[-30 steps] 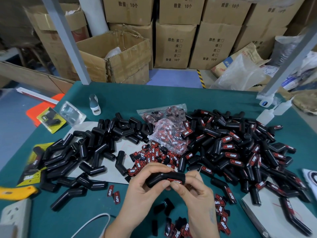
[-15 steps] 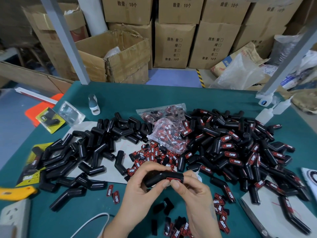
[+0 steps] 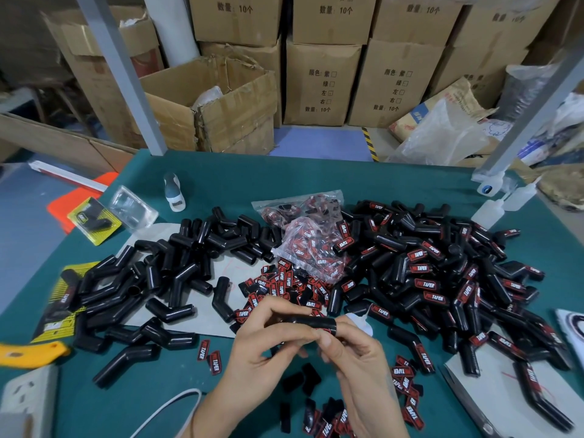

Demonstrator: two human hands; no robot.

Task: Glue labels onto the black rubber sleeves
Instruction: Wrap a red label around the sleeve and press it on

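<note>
Both of my hands hold one bent black rubber sleeve [image 3: 303,322] just above the table's near edge. My left hand [image 3: 265,346] wraps its left part. My right hand [image 3: 354,358] pinches its right end, thumb pressed on a red label there. A small white glue bottle [image 3: 358,320] peeks out behind my right hand. Plain unlabelled sleeves [image 3: 151,279] lie heaped on the left. Sleeves with red "TAPER" labels [image 3: 442,279] are piled on the right. Loose red and black labels [image 3: 284,286] are scattered in the middle, beside a clear bag of labels [image 3: 309,245].
A green table [image 3: 316,178] carries everything. A white bottle [image 3: 173,192] stands at the back left, squeeze bottles [image 3: 493,210] at the back right. A power strip [image 3: 28,403] and yellow tool [image 3: 28,354] sit near left, scissors [image 3: 467,403] near right. Cardboard boxes [image 3: 319,83] stand behind.
My hands have turned the sleeve slightly, and my right thumb now presses the label at its right end. The piles have not moved.
</note>
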